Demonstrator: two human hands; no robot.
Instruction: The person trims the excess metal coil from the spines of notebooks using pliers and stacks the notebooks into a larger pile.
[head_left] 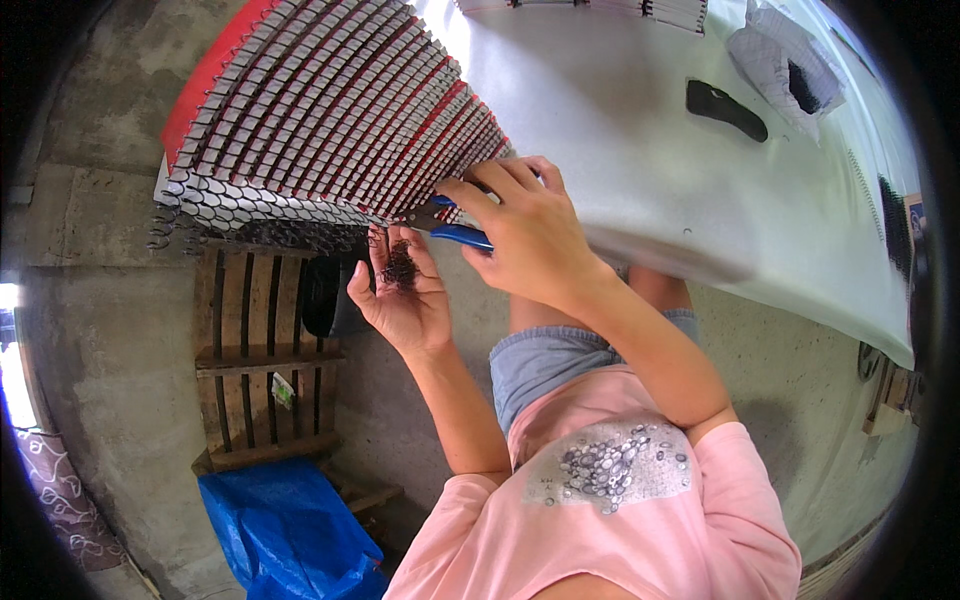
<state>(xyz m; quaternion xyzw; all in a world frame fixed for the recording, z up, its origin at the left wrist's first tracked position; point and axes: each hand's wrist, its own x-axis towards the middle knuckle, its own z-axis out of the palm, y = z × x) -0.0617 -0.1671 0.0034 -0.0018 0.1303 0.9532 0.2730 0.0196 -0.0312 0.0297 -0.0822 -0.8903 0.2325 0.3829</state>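
On the table [600, 140], the bound stack [335, 105] lies leftward.

A pink bubble-print shirt [600, 530] tops grey-blue denim shorts [540, 358].

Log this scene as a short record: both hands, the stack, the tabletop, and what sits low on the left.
Left hand: palm up, cupped under a small clump of dark, curly wire-like bits
Right hand: gripping blue-handled metal pliers, tips at the stack's near edge; contact unclear
Stack: white coil-bound books, coils mostly dark
Tabletop: pale, smooth; flat black elongated object toward the right
Low left: brown slatted wooden pallet, crinkled blue plastic sheet
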